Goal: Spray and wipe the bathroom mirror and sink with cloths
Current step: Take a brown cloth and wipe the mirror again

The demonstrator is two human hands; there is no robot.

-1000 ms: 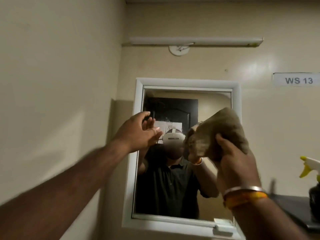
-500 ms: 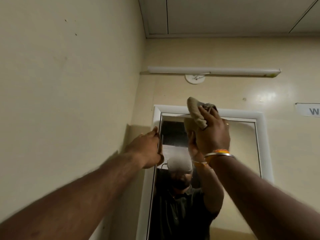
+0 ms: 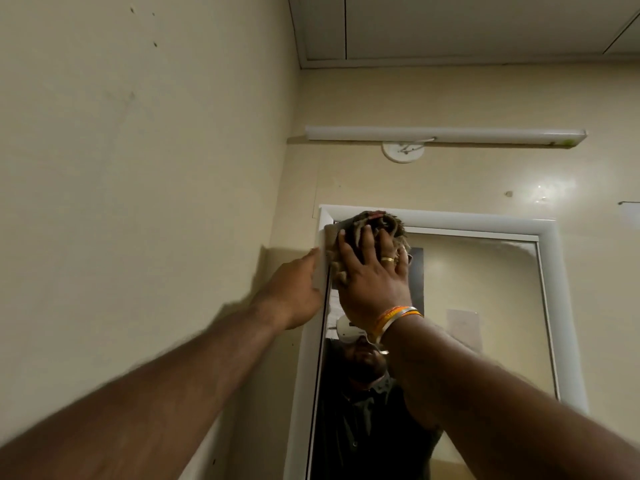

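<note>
A white-framed mirror point(image 3: 491, 306) hangs on the cream wall ahead. My right hand point(image 3: 372, 278) presses a crumpled brown cloth point(image 3: 384, 221) flat against the glass at the mirror's top left corner, fingers spread over it. My left hand point(image 3: 294, 292) rests against the left side of the mirror frame point(image 3: 450, 220), just below the cloth, holding nothing. The glass reflects a person in a dark shirt. The sink and the spray bottle are out of view.
A white tube light point(image 3: 446, 136) is mounted on the wall above the mirror, with a round white fitting point(image 3: 403, 152) under it. The left wall point(image 3: 138, 168) runs close beside my left arm. The ceiling point(image 3: 467, 26) is white.
My right hand has moved the cloth left and flattened it on the mirror's top left corner. My left hand has slid up along the frame. The view has tilted further up.
</note>
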